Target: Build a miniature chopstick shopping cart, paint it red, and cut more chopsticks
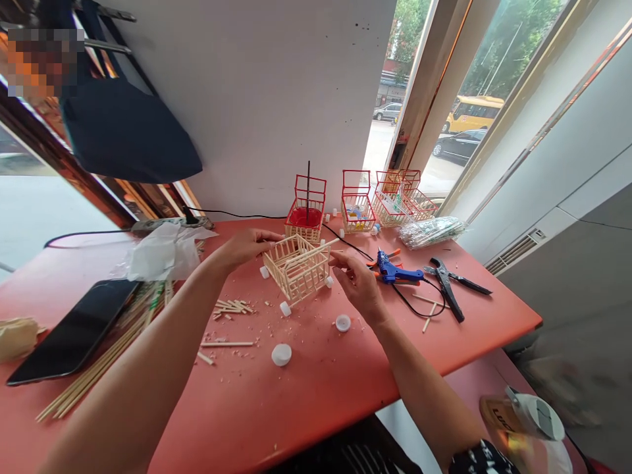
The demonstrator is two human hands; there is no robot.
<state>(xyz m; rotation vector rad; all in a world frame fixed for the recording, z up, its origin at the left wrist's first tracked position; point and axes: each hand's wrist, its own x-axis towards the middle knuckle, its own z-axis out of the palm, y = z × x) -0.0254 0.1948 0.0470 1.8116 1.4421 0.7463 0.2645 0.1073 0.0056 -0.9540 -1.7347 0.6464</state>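
A small cart of pale wooden sticks (pixel 301 273), with white caps for wheels, is tilted over the middle of the red table. My left hand (pixel 247 249) has its fingers closed on the cart's upper left side. At the cart's right side is my right hand (pixel 356 282), its fingers bent together around the edge by a wheel. Loose sticks lie across the cart's top. Two white bottle caps, one (pixel 281 355) nearer the front and one (pixel 343 322) to the right, rest on the table. Short cut sticks (pixel 234 307) lie left of the cart.
Red-trimmed stick baskets (pixel 356 204) stand along the back. A blue glue gun (pixel 395 271) and pliers (pixel 447 289) lie on the right. A black phone (pixel 74 332), long sticks (pixel 106 355) and a plastic bag (pixel 165 250) are on the left. The red table (pixel 316 408) ends in front.
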